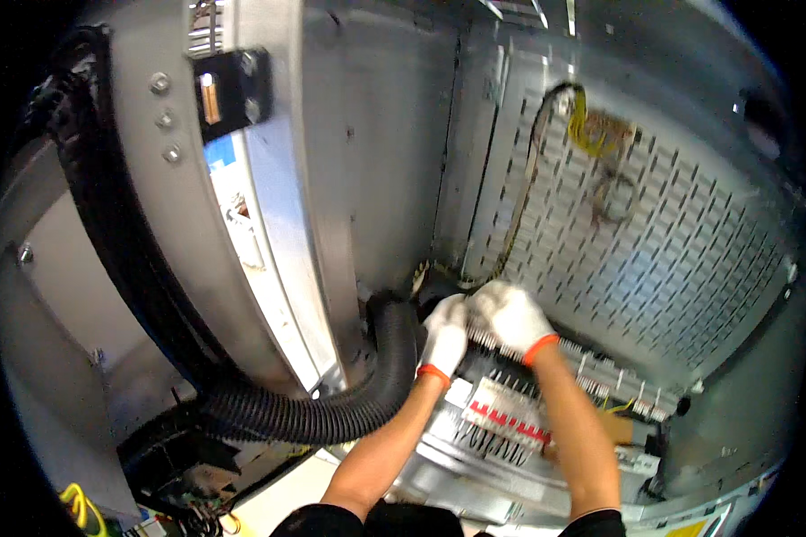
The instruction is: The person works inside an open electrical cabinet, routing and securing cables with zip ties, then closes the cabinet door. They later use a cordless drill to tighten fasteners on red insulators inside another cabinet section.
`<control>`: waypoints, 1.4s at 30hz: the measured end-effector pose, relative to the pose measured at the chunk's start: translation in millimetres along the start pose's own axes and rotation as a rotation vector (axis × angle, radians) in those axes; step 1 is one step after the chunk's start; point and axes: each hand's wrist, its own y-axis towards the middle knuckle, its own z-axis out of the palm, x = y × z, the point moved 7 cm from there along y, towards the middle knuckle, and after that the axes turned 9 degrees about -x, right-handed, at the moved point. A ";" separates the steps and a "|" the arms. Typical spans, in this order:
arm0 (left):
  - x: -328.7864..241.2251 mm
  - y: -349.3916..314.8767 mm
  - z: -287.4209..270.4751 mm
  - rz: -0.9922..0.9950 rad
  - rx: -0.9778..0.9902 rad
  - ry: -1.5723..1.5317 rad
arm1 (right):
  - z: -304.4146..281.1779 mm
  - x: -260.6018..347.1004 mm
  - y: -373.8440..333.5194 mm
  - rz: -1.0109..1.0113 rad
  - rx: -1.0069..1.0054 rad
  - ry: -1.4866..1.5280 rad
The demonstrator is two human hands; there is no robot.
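Both of my hands wear white gloves with orange cuffs and reach deep into a metal cabinet. My left hand (446, 333) is closed, its fingers bent beside the end of a thick black corrugated hose (396, 358). Close against it on the right, my right hand (512, 315) is closed too, over the far left end of a row of terminal blocks (591, 365). The fingertips and whatever they grip are hidden. Nearer to me, below the hands, lies a row of circuit breakers (509, 421) with red switches.
A perforated metal panel (672, 242) rises at the back right, with a yellow wire bundle (587, 130) hanging there. The hose curves left to a black cable run (121, 224) along the cabinet frame. Loose wires (201, 519) lie at the lower left.
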 end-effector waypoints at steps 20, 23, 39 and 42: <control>-16.6 -10.2 -45.9 0.171 -0.127 1.042 | -119.6 70.5 -311.9 0.637 -0.572 -0.287; 17.9 22.9 -46.6 0.087 -0.151 1.089 | -127.8 71.6 -356.7 0.620 -0.712 -0.375; 31.3 46.3 -47.2 0.143 -0.340 0.827 | -132.4 70.9 -430.3 0.558 -0.791 -0.656; 3.8 20.8 -45.1 0.082 -0.209 0.706 | -104.7 50.3 -424.3 0.474 -0.686 -1.035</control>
